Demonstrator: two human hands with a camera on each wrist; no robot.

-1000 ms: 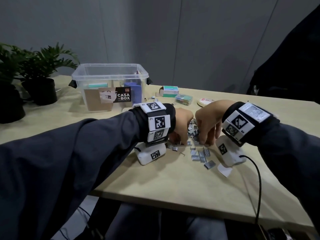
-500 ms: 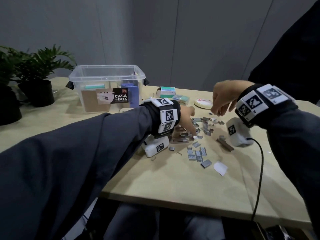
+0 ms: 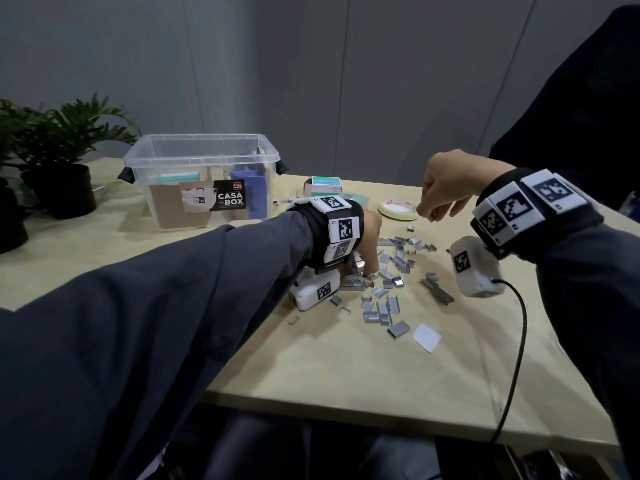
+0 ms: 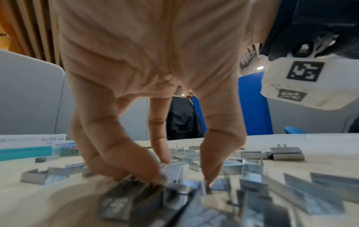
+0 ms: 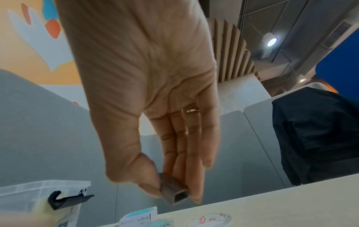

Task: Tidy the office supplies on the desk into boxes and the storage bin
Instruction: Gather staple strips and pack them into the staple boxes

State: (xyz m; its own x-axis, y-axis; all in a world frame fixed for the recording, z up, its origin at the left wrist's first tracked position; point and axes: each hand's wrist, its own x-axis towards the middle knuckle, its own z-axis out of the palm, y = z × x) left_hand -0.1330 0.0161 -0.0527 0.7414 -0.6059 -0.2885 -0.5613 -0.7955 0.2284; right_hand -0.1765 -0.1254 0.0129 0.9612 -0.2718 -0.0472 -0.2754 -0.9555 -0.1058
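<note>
Loose silver staple strips (image 3: 391, 271) lie scattered mid-desk. My left hand (image 3: 369, 261) is down in the pile; in the left wrist view its fingers and thumb (image 4: 184, 176) pinch together on a cluster of staple strips (image 4: 139, 195) on the desk. My right hand (image 3: 438, 199) is raised above the far edge of the pile, near the tape roll. Its thumb and fingers (image 5: 172, 195) pinch one short staple strip (image 5: 170, 186). An open staple box (image 3: 325, 186) sits behind the pile, and the clear storage bin (image 3: 204, 157) stands at the back left.
A tape roll (image 3: 398, 209) lies beyond the staples and a white paper scrap (image 3: 427, 337) near the front. Potted plants (image 3: 65, 161) stand at the far left. A black cable (image 3: 519, 341) hangs from my right wrist across the desk's right side. The bin holds several items.
My right hand has lifted off the staple pile, up and towards the back right, carrying a staple strip. My left hand has stayed low in the pile, fingers working the staples.
</note>
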